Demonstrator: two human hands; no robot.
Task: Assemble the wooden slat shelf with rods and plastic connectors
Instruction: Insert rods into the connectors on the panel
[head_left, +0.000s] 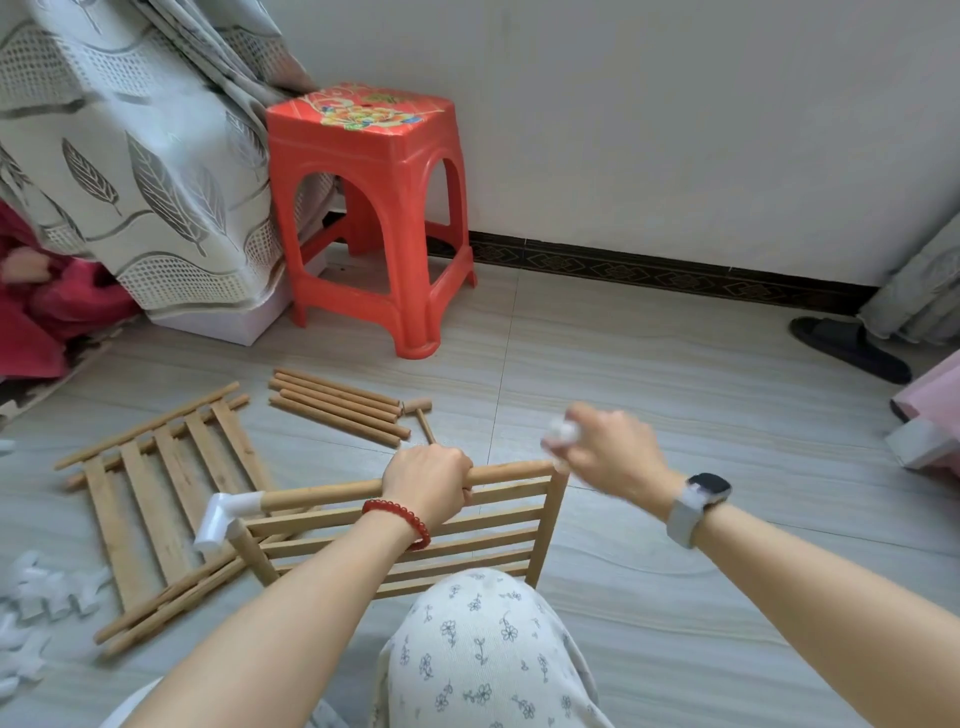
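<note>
While left hand (427, 480) fingers wrap the rod (322, 493), right hand (610, 447) fingers pinching a white connector (561, 432).

Matt wooden rods (337, 406), glossy white plastic connector (221, 519).

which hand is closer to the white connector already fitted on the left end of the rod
Left. The left hand grips the rod that runs into the fitted white connector. The right hand is beyond the rod's far end, holding another white piece.
</note>
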